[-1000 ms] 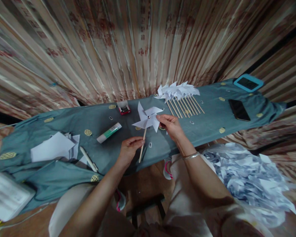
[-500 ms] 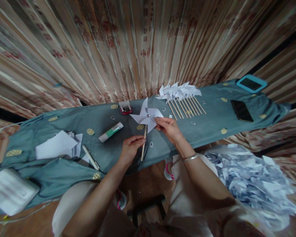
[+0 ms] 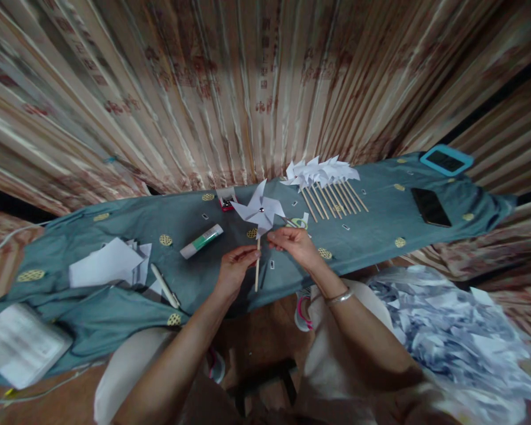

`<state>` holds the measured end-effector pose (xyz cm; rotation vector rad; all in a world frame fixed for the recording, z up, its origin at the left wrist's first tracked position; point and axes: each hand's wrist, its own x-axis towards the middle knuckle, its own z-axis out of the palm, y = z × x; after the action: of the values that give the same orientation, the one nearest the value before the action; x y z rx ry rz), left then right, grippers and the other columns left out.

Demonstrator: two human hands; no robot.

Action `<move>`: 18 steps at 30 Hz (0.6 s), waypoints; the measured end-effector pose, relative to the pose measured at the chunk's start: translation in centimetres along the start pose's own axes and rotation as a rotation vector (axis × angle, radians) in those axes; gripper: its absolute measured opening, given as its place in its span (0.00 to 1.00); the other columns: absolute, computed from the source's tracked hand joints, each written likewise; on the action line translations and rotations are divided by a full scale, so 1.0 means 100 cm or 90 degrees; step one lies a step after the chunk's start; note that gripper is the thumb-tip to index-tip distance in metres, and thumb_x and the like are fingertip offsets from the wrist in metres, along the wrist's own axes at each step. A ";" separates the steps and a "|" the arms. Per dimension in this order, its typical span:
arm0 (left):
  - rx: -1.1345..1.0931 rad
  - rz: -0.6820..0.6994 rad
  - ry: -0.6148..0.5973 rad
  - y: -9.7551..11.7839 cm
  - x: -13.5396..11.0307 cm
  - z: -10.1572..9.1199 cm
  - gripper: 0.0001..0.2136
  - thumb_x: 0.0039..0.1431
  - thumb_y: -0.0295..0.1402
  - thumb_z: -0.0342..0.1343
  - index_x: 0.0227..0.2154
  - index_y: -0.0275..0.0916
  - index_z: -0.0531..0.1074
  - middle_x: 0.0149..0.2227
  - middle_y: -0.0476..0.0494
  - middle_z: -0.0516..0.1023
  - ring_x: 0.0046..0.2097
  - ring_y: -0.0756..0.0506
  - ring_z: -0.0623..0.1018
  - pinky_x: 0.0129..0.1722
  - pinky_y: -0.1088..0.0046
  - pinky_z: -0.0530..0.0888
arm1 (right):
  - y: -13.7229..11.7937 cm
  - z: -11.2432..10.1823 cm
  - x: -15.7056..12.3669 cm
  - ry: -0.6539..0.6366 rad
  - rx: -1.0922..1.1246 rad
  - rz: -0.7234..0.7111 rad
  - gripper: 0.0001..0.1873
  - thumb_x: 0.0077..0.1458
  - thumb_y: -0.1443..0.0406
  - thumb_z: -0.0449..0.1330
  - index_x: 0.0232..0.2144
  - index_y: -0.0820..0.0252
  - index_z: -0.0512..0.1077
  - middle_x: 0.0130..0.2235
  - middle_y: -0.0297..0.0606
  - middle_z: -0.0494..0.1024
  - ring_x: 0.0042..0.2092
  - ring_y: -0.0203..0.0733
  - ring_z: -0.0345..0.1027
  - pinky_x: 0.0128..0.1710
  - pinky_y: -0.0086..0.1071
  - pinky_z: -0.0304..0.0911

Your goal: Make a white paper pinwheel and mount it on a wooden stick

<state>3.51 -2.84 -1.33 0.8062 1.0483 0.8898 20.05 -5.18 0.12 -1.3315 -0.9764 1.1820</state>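
Pinwheel (image 3: pixel 259 211) — stick upright, wheel on top | your left hand (image 3: pixel 233 267) grip pinches the stick | your right hand (image 3: pixel 292 243) grip pinches a blade tip — above the bench (image 3: pixel 371 236)

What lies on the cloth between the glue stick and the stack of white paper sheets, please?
In the head view, one yellow woven-pattern roundel printed on the cloth sits between the glue stick and the paper sheets; otherwise bare cloth.

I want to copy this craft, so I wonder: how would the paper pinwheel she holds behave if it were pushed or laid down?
The pinwheel probably weighs little: the left hand pinches its thin stick alone. Its folded paper blades look floppy and easy to crush. Laid flat, the round stick might roll, though the blades would likely stop it.
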 end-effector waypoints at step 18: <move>-0.107 0.004 -0.009 0.006 -0.003 0.001 0.20 0.26 0.39 0.77 0.25 0.36 0.81 0.26 0.47 0.80 0.29 0.51 0.75 0.32 0.75 0.71 | 0.040 0.029 -0.022 -0.043 -0.108 -0.036 0.20 0.44 0.48 0.70 0.25 0.59 0.79 0.25 0.33 0.80 0.26 0.35 0.66 0.28 0.30 0.59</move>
<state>3.36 -2.93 -0.70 0.6738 0.9454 0.9622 16.57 -7.26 -3.46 -1.3952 -1.1775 1.1267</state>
